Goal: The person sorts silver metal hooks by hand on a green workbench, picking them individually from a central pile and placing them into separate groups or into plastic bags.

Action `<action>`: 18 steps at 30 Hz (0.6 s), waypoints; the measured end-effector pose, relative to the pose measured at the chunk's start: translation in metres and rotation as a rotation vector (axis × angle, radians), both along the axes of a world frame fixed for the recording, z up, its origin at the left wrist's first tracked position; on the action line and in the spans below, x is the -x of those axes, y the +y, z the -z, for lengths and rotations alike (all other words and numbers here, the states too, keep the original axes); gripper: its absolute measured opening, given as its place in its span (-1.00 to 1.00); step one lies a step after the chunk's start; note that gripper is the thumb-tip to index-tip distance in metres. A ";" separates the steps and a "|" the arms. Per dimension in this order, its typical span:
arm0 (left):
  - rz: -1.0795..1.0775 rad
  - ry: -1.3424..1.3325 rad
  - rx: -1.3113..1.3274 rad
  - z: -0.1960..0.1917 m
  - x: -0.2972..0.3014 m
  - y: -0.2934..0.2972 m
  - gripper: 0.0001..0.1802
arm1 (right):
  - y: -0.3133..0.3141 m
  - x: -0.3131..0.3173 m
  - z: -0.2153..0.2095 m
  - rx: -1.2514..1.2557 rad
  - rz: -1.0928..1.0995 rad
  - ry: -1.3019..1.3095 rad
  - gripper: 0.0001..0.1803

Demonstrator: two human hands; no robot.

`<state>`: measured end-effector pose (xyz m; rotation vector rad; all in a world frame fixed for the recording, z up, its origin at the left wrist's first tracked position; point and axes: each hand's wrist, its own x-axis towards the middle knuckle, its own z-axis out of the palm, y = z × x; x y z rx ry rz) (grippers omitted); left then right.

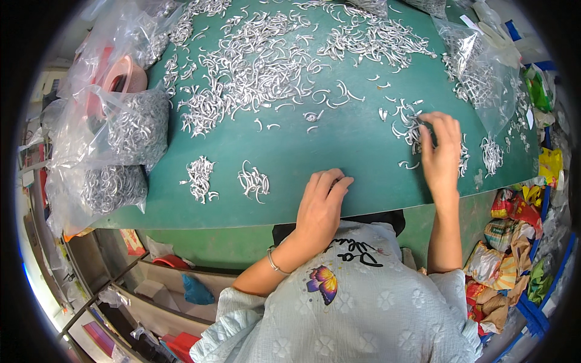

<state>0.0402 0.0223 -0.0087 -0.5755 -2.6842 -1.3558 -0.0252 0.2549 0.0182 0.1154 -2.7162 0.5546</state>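
Green worktable: right across the view, strewn with silvery metal, and at the near side, both hands in play.
Clear plastic bags: bulging along the left edge, packed with small metal pieces.
Slumped clear bag: over at the far right, with more metal showing through.
Main heap of curved metal pieces: wide, loose and tangled, filling the upper middle.
Second heap: just right of the main one, toward the far side.
Right hand: poised at the working pile, thumb and forefinger parted; cannot tell whether gripping a piece. Best, probably, to stay low and light, teasing hooked curves apart rather than tugging at the tangle.
Left hand: down at the near edge, fingers loosely curled, with nothing visible in the grasp; palm side hidden, so cannot tell. Handy, perhaps, for steadying or gathering.
Working pile: right at the right fingertips, partly hidden by the hand.
Leftmost small pile: compact, well apart from the heaps.
Neighbouring small pile: close by, but separate; worth guarding that gap from a stray sleeve.
Far-right small pile: upright-looking bundle, beyond the right hand.
Lone rounded piece: out on bare green, below the main heap; easy to miss.
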 end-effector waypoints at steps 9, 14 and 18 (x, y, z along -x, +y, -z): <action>0.046 0.035 0.036 0.000 0.006 -0.004 -0.64 | -0.043 0.006 0.015 -0.053 -0.238 -0.070 -0.78; -0.060 0.044 0.050 0.001 0.013 -0.015 -0.68 | -0.045 -0.005 0.007 0.070 -0.322 -0.092 -0.76; -0.162 0.064 0.135 -0.006 0.025 -0.014 -0.71 | -0.057 -0.012 0.020 0.157 -0.337 -0.103 -0.75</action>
